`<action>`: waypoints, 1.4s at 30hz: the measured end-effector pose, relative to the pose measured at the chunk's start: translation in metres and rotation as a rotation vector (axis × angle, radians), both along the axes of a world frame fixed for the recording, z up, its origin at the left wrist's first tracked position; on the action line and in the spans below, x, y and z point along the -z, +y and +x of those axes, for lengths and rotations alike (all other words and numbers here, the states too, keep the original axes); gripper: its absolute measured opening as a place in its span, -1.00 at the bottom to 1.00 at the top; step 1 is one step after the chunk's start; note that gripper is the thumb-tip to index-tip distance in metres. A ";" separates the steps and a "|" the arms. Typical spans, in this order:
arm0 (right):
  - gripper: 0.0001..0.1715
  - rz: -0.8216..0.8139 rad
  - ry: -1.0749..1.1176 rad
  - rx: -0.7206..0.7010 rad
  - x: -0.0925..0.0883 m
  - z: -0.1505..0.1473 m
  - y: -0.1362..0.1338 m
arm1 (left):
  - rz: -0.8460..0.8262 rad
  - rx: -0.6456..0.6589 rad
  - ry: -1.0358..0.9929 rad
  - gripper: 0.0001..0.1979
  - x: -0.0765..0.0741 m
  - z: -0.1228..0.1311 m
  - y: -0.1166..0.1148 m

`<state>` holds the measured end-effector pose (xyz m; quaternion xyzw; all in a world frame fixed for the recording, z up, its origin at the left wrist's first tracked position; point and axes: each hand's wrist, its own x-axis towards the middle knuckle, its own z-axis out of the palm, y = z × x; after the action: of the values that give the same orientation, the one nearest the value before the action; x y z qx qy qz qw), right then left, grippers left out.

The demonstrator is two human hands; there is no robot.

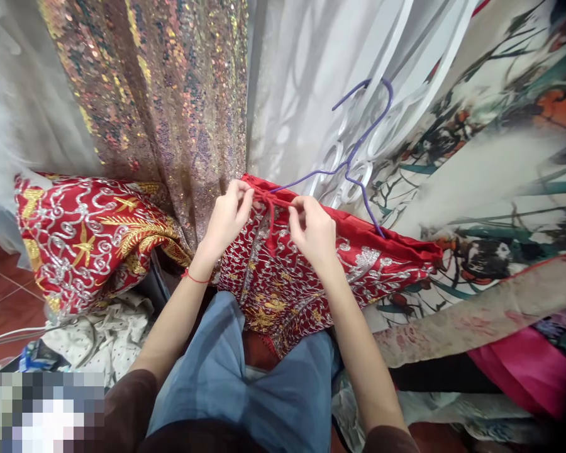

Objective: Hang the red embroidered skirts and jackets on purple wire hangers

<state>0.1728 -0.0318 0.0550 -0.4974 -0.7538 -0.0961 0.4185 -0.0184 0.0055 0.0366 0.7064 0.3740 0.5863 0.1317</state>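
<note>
A red skirt (287, 277) with silver and gold embroidery hangs in front of me, its plain red waistband (358, 225) slanting down to the right. A purple wire hanger (353, 148) reaches into the waistband. At the front of the waistband a red drawstring (270, 198) is looped or knotted, with an end dangling. My left hand (229, 214) pinches the drawstring left of the knot, close to the waistband's edge. On the other side of the knot, my right hand (314, 229) grips the cord between thumb and fingers. The fingertips partly hide the cord.
Another red embroidered cloth (94, 242) is bunched at the left. Behind hang a sequined fabric (179, 94), white curtain-like cloth (287, 82) and a printed fabric (476, 163). A white dotted cloth (104, 336) lies low left near cables. Pink fabric (531, 368) is at the lower right.
</note>
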 end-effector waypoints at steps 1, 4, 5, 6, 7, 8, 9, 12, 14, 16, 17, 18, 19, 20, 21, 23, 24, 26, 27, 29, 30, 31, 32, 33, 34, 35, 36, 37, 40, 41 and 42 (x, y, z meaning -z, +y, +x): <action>-0.76 -0.005 -0.005 0.028 -0.001 0.004 -0.002 | 0.040 -0.073 0.028 -0.81 0.002 0.000 0.005; -0.74 -0.015 -0.074 0.096 -0.005 0.013 -0.009 | 0.124 -0.241 0.070 -0.84 0.011 -0.005 0.024; -0.72 -0.015 -0.105 0.116 -0.006 0.016 -0.011 | 0.140 -0.274 0.081 -0.85 0.014 -0.007 0.030; -0.69 -0.015 -0.135 0.134 -0.007 0.017 -0.013 | 0.152 -0.297 0.093 -0.85 0.016 -0.009 0.035; -0.67 -0.017 -0.158 0.149 -0.007 0.018 -0.015 | 0.160 -0.310 0.105 -0.85 0.018 -0.011 0.038; -0.66 -0.022 -0.170 0.160 -0.007 0.018 -0.016 | 0.165 -0.312 0.115 -0.85 0.020 -0.011 0.040; -0.67 -0.032 -0.167 0.164 -0.007 0.018 -0.017 | 0.166 -0.302 0.115 -0.86 0.020 -0.011 0.041; -0.74 -0.103 -0.070 0.098 -0.005 0.015 -0.020 | 0.147 -0.208 0.015 -0.83 0.019 -0.008 0.034; -0.78 -0.158 0.001 0.011 -0.004 0.013 -0.021 | 0.132 -0.134 -0.082 -0.77 0.017 -0.005 0.029; -0.78 -0.189 -0.012 -0.019 -0.003 0.012 -0.023 | 0.139 -0.115 -0.090 -0.73 0.015 -0.006 0.026; -0.77 -0.196 -0.053 0.003 -0.003 0.012 -0.024 | 0.154 -0.135 -0.053 -0.72 0.014 -0.008 0.026; -0.75 -0.198 -0.108 0.042 -0.003 0.012 -0.025 | 0.171 -0.169 0.003 -0.72 0.014 -0.010 0.027; -0.72 -0.195 -0.167 0.085 -0.003 0.013 -0.025 | 0.186 -0.213 0.068 -0.72 0.014 -0.013 0.029; -0.70 -0.185 -0.221 0.125 -0.003 0.013 -0.024 | 0.196 -0.258 0.131 -0.72 0.014 -0.016 0.031; -0.69 -0.170 -0.266 0.160 -0.003 0.014 -0.023 | 0.198 -0.298 0.184 -0.72 0.014 -0.018 0.033; -0.68 -0.144 -0.338 0.211 -0.003 0.015 -0.021 | 0.189 -0.344 0.254 -0.72 0.017 -0.020 0.036; -0.68 -0.141 -0.365 0.229 -0.004 0.016 -0.020 | 0.186 -0.351 0.272 -0.74 0.018 -0.020 0.037; -0.67 -0.149 -0.400 0.214 -0.005 0.019 -0.021 | 0.181 -0.333 0.281 -0.78 0.021 -0.019 0.034; -0.67 -0.149 -0.406 0.172 -0.006 0.021 -0.023 | 0.185 -0.312 0.272 -0.81 0.021 -0.017 0.030; -0.67 -0.123 -0.395 0.059 -0.010 0.031 -0.031 | 0.206 -0.256 0.218 -0.84 0.021 -0.015 0.022; -0.67 -0.097 -0.386 0.014 -0.013 0.038 -0.036 | 0.224 -0.228 0.174 -0.83 0.019 -0.014 0.019; -0.66 -0.060 -0.381 -0.004 -0.017 0.047 -0.042 | 0.245 -0.203 0.128 -0.80 0.016 -0.014 0.016; -0.64 -0.016 -0.383 0.009 -0.021 0.059 -0.048 | 0.261 -0.181 0.095 -0.76 0.012 -0.015 0.015; -0.63 0.030 -0.392 0.042 -0.026 0.072 -0.054 | 0.267 -0.158 0.083 -0.75 0.007 -0.016 0.015; -0.61 0.068 -0.409 0.082 -0.030 0.088 -0.060 | 0.257 -0.130 0.096 -0.75 0.001 -0.017 0.017; -0.60 0.094 -0.430 0.121 -0.035 0.104 -0.066 | 0.230 -0.093 0.132 -0.77 -0.004 -0.019 0.021; -0.59 0.097 -0.446 0.148 -0.038 0.121 -0.072 | 0.184 -0.045 0.180 -0.78 -0.008 -0.022 0.027; -0.58 0.072 -0.461 0.156 -0.041 0.137 -0.077 | 0.128 0.006 0.224 -0.78 -0.011 -0.024 0.033; -0.57 -0.053 -0.454 0.115 -0.044 0.171 -0.088 | 0.021 0.077 0.265 -0.75 -0.014 -0.029 0.047; -0.59 -0.083 -0.435 0.101 -0.043 0.177 -0.090 | 0.015 0.068 0.265 -0.75 -0.014 -0.030 0.049; -0.61 -0.099 -0.409 0.093 -0.041 0.180 -0.091 | 0.016 0.049 0.268 -0.75 -0.013 -0.031 0.050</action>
<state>0.3526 -0.1230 0.0959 -0.5218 -0.8031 -0.1770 0.2267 -0.0497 0.0553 0.0499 0.7883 0.3664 0.4862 0.0893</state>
